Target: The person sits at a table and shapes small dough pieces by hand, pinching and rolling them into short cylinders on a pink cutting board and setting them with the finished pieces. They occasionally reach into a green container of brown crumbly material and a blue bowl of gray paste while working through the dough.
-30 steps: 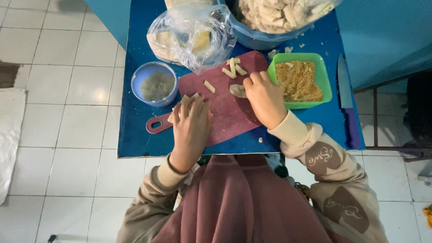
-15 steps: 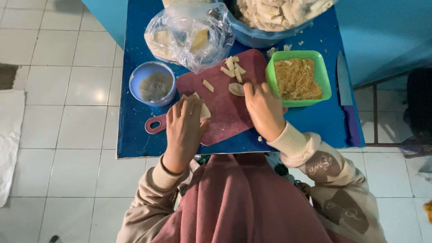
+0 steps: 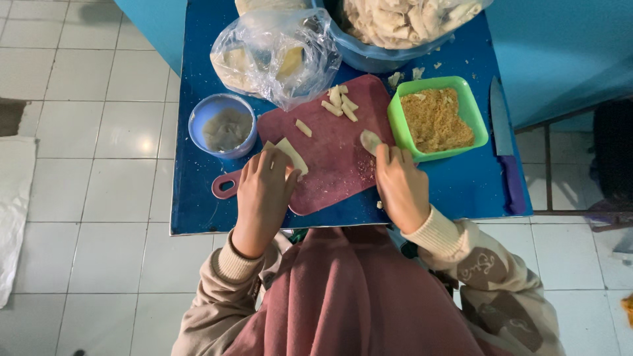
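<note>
from the head view, looking straight down, my left hand point(image 3: 262, 194) lies palm down on the near left part of the maroon cutting board point(image 3: 333, 142), fingers bent over a pale, flat sheet of dough wrapper point(image 3: 288, 153) whose corner pokes out past my fingertips; the hand presses on it rather than closing around it. my right hand point(image 3: 397, 184) rests on the near right part of the board, fingers loosely curled, with a small pale lump of dough point(image 3: 370, 140) at the fingertips (i cannot tell whether it is pinched or only touched). the board sits on a blue table point(image 3: 461, 188), its handle sticking out to the left just beside my left hand. a few short pale strips point(image 3: 339, 105) lie on the far part of the board, and one more piece point(image 3: 303, 128) lies alone near the middle. just right of the board, touching its edge, stands a green square tub of golden crumbs point(image 3: 437, 118). to the left of the board is a round blue bowl point(image 3: 222, 124) with a greyish paste inside. beyond the board lie a crumpled clear plastic bag point(image 3: 273, 56) and a large blue basin heaped with pale pieces point(image 3: 402, 23). a knife with a purple handle point(image 3: 504, 148) lies along the right edge of the table, well apart from my hands.
</note>
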